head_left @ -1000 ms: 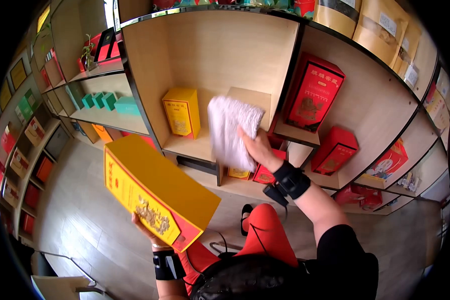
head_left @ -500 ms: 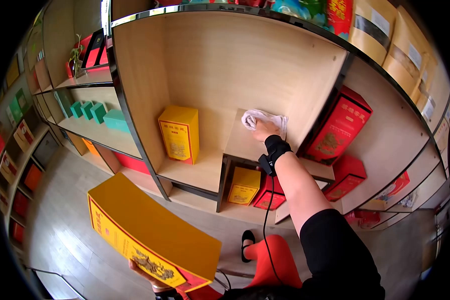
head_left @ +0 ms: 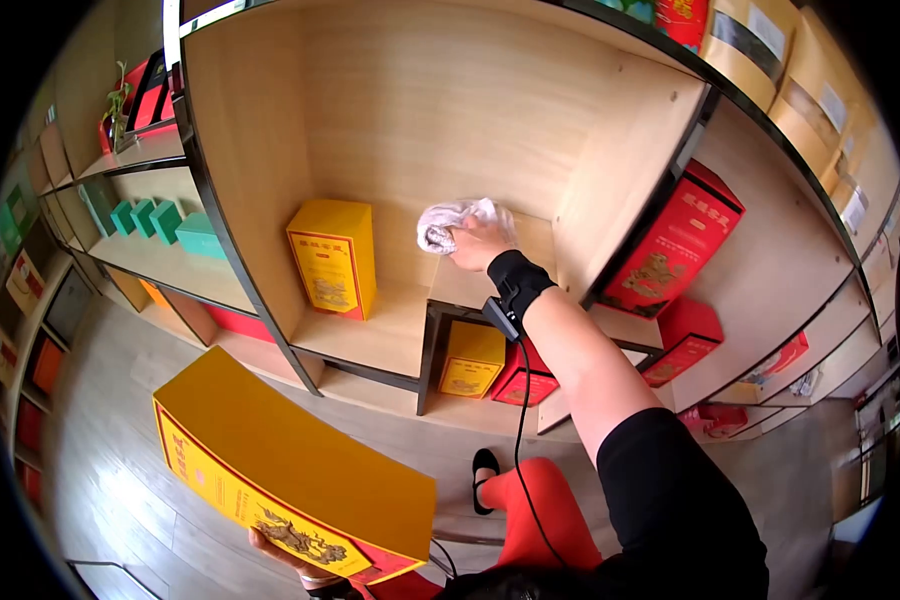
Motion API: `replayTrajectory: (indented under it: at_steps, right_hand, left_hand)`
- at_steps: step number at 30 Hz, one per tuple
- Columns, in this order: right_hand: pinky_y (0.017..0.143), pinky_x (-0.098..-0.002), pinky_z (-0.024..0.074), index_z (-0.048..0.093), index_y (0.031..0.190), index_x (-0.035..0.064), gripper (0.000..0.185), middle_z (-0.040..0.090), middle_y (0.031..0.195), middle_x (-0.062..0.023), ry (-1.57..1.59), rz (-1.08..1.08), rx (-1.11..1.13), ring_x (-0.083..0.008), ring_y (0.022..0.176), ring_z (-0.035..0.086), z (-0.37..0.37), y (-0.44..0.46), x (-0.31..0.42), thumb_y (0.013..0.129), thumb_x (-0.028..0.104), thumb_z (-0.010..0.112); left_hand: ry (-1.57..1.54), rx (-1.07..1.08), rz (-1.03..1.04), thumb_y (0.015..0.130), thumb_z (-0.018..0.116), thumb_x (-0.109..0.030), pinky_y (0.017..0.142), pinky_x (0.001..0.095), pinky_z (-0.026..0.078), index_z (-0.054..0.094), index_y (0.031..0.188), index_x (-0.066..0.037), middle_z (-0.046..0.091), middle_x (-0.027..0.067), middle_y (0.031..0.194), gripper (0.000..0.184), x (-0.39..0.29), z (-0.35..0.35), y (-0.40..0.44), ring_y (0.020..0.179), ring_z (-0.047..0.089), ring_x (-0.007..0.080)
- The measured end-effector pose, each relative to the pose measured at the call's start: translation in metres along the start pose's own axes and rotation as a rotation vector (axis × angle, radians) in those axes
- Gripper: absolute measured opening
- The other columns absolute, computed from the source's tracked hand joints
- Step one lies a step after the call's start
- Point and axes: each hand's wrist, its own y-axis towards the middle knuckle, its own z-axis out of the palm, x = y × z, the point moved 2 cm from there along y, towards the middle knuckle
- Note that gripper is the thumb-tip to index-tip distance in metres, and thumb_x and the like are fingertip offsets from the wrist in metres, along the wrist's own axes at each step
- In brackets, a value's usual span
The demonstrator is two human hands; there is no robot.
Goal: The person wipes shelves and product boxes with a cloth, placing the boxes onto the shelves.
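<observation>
A large yellow box (head_left: 300, 450) with a red edge and a dragon-like print is held tilted by my left hand (head_left: 285, 558), whose fingers are under its lower side. My right hand (head_left: 478, 246) grips a whitish-pink cloth (head_left: 445, 222) and presses it on the raised wooden step (head_left: 530, 262) inside the shelf compartment. To the left of that step, a smaller yellow box (head_left: 332, 258) stands upright on the lower shelf board.
Below the step are a yellow box (head_left: 472, 358) and a red box (head_left: 523, 382). Red boxes (head_left: 673, 240) stand in the compartments at right. Teal boxes (head_left: 165, 220) sit on the left shelf. Brown pouches (head_left: 750, 50) line the upper right shelf.
My right hand has brought the cloth down onto the step, then moved it left across the surface. The large yellow box has shifted slightly lower and left in view, still in my left hand.
</observation>
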Motion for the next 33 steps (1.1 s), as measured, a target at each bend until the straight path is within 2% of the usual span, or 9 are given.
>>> replayTrajectory:
  at_steps: [2,7,12,16,18,22,25,29,33]
  right_hand:
    - [0.110,-0.0597,0.0274,0.049,0.138,0.0250,0.048,0.043,0.146,-0.0101,-0.007,-0.063,-0.037,-0.0427,0.138,0.029,-0.009,-0.032,-0.002,0.090,0.030,0.046]
    - [0.090,-0.0498,0.0445,0.070,0.099,0.0011,0.036,0.067,0.103,-0.0225,0.205,-0.186,-0.242,-0.0385,0.096,0.065,0.011,-0.083,-0.011,0.087,0.031,0.054]
    - [0.074,-0.0426,0.0520,0.067,0.100,-0.0031,0.038,0.069,0.088,-0.0209,0.497,-0.043,-0.130,-0.0307,0.085,0.068,0.015,-0.144,-0.009,0.087,0.032,0.059]
    - [0.077,-0.0313,0.0508,0.062,0.116,-0.0016,0.031,0.068,0.098,-0.0089,1.719,-0.137,-0.321,-0.0134,0.088,0.062,0.013,-0.231,0.021,0.095,0.021,0.057]
    - [0.083,-0.0295,0.0492,0.062,0.115,-0.0024,0.028,0.066,0.104,-0.0099,1.787,-0.256,-0.360,-0.0159,0.093,0.062,-0.021,-0.296,0.048,0.097,0.016,0.054]
    - [0.105,-0.0407,0.0381,0.059,0.127,0.0048,0.045,0.045,0.136,-0.0151,1.297,-0.924,-0.098,-0.0294,0.128,0.043,-0.026,-0.374,0.087,0.083,0.013,0.065]
    - [0.107,-0.0580,0.0314,0.070,0.113,0.0282,0.050,0.040,0.138,-0.0176,0.385,-1.012,-0.480,-0.0477,0.129,0.036,-0.018,-0.408,0.122,0.066,0.013,0.070]
    - [0.108,-0.0606,0.0285,0.070,0.114,0.0268,0.047,0.039,0.139,-0.0202,0.358,-0.973,-0.559,-0.0496,0.132,0.032,-0.009,-0.383,0.135,0.070,0.011,0.068]
    - [0.107,-0.0503,0.0361,0.062,0.123,0.0224,0.046,0.038,0.140,-0.0209,0.690,-0.908,-0.593,-0.0457,0.129,0.039,-0.049,-0.351,0.141,0.078,0.009,0.065]
  left_hand:
    - [-0.039,0.163,-0.071,0.091,0.052,-0.059,0.096,0.0326,0.044,0.044,0.137,-0.011,0.050,0.0005,0.133,0.066,-0.005,-0.002,-0.003,0.113,0.051,0.0175]
    - [-0.064,0.193,-0.078,0.092,0.047,-0.060,0.100,0.0342,0.042,0.040,0.141,-0.012,0.047,0.0022,0.139,0.069,-0.018,0.027,-0.028,0.120,0.049,0.0188]
    - [-0.113,0.188,-0.126,0.088,0.049,-0.062,0.100,0.0402,0.044,0.043,0.139,-0.011,0.050,0.0089,0.136,0.073,-0.031,0.047,-0.043,0.119,0.052,0.0237]
    - [-0.086,0.167,-0.177,0.086,0.057,-0.055,0.089,0.0402,0.053,0.052,0.130,-0.008,0.062,0.0101,0.123,0.064,-0.039,0.032,-0.046,0.106,0.062,0.0263]
    - [-0.118,0.241,-0.264,0.086,0.058,-0.052,0.091,0.0412,0.052,0.053,0.128,-0.007,0.062,0.0121,0.121,0.061,-0.037,0.038,-0.048,0.105,0.063,0.0280]
    - [-0.111,0.214,-0.274,0.086,0.057,-0.040,0.096,0.0421,0.048,0.050,0.129,-0.002,0.061,0.0133,0.123,0.058,-0.037,0.047,-0.053,0.110,0.061,0.0285]
    - [-0.036,0.246,-0.335,0.087,0.055,-0.036,0.101,0.0423,0.044,0.048,0.131,-0.003,0.059,0.0131,0.125,0.056,-0.038,0.059,-0.076,0.115,0.057,0.0288]
    - [0.161,0.322,-0.053,0.080,0.054,-0.008,0.094,0.0381,0.050,0.032,0.142,-0.005,0.056,0.0174,0.126,0.066,-0.031,0.052,-0.075,0.113,0.059,0.0277]
    - [0.161,0.361,-0.097,0.077,0.062,-0.007,0.094,0.0399,0.051,0.024,0.148,-0.005,0.053,0.0180,0.129,0.080,-0.027,0.053,-0.088,0.113,0.059,0.0285]
